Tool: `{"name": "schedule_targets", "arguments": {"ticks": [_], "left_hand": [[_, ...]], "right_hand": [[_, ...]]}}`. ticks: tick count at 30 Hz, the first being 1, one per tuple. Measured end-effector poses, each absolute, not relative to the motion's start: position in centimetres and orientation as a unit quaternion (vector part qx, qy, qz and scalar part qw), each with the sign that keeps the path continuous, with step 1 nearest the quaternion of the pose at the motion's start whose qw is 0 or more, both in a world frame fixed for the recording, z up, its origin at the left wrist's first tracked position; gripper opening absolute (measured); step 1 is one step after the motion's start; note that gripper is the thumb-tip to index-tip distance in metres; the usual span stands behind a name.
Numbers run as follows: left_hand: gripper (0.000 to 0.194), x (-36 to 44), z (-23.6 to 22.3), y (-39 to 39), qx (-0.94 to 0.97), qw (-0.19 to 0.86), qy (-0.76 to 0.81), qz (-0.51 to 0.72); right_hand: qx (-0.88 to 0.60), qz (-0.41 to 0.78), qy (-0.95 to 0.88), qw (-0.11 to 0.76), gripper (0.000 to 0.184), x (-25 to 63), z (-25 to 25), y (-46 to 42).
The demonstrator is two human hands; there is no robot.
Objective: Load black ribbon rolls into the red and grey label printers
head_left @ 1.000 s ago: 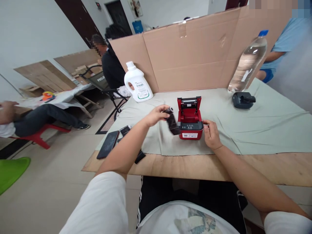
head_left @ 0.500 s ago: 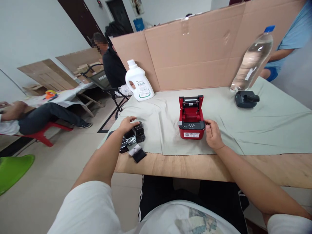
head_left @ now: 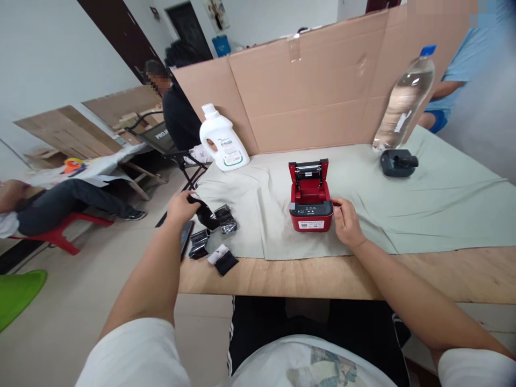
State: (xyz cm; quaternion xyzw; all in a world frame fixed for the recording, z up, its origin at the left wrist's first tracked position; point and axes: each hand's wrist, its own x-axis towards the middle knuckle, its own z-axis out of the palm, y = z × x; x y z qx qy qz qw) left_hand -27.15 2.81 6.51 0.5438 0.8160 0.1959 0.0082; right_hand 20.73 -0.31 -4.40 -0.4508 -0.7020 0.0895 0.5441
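Note:
My left hand (head_left: 182,208) is closed in a pinch on a dark black packet (head_left: 207,217), its kind unclear, held over the left end of the table. Close by lie a shiny black wrapped packet (head_left: 226,219), another one (head_left: 199,244) and a black packet with a pale end (head_left: 224,260). A small red label printer (head_left: 311,219) stands in front of me with its lid (head_left: 309,171) raised and its inner bay exposed. Against the printer's right side, the bent fingers of my right hand (head_left: 347,221) grip its edge.
A white detergent bottle (head_left: 224,141) stands at the back left. A tall water bottle (head_left: 405,102) and a black battery-like block (head_left: 399,163) are at the back right. A cardboard screen (head_left: 314,102) borders the cloth-covered table (head_left: 443,215). Other people sit beyond it.
My left hand has moved left, drawing a black packet away from the others, which now lie more spread out. The view has shifted slightly; my right hand stays at the printer's side.

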Motion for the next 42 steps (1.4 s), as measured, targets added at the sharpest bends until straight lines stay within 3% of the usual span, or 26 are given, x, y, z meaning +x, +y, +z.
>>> {"name": "schedule_targets", "arguments": {"ticks": [2, 3, 5, 8, 11, 17, 23, 27, 30, 33, 37, 42], "left_hand": [[0.045, -25.3, 8.7, 2.3, 0.542, 0.014, 0.8, 0.258], [0.049, -23.9, 9.8, 1.8, 0.558, 0.064, 0.777, 0.283], [0.054, -20.5, 11.7, 0.5, 0.636, 0.249, 0.67, 0.292], [0.054, -14.4, 13.5, -1.3, 0.737, 0.488, 0.435, 0.169], [0.044, -8.9, 13.4, -1.0, 0.775, 0.522, 0.33, 0.132], [0.034, -1.3, 9.6, 4.9, 0.817, 0.416, 0.353, 0.187], [0.039, 3.2, 8.1, 7.9, 0.875, 0.186, 0.448, -0.001], [0.04, 3.9, 7.4, 8.2, 0.876, 0.12, 0.462, -0.067], [0.03, 3.3, 6.5, 7.8, 0.891, 0.119, 0.438, 0.031], [0.023, 2.0, 5.7, 7.1, 0.875, 0.093, 0.419, 0.226], [0.038, 0.3, 4.8, 7.4, 0.799, 0.006, 0.42, 0.43], [0.065, -0.8, 3.8, 8.0, 0.773, 0.096, 0.417, 0.468]], "right_hand": [[-0.454, 0.082, -0.7, 0.545, 0.034, 20.7, -4.3, -0.3], [-0.455, 0.076, -0.699, 0.546, 0.034, 20.6, -4.2, -0.4], [-0.452, 0.061, -0.7, 0.55, 0.032, 20.6, -3.9, -0.5], [-0.429, 0.034, -0.713, 0.553, 0.031, 20.6, -3.5, -0.8], [-0.402, -0.004, -0.734, 0.548, 0.035, 20.6, -2.9, -1.2], [-0.356, -0.09, -0.76, 0.536, 0.058, 20.4, -2.1, -1.8], [-0.335, -0.119, -0.796, 0.489, 0.037, 20.4, -2.5, -2.0], [-0.332, -0.116, -0.8, 0.487, 0.031, 20.2, -2.4, -1.9], [-0.335, -0.113, -0.797, 0.49, 0.029, 20.1, -2.3, -2.0], [-0.339, -0.106, -0.8, 0.483, 0.029, 20.0, -2.3, -2.1], [-0.34, -0.099, -0.807, 0.472, 0.028, 19.8, -2.3, -2.4], [-0.365, -0.11, -0.804, 0.457, 0.025, 19.8, -2.4, -2.6]]}}
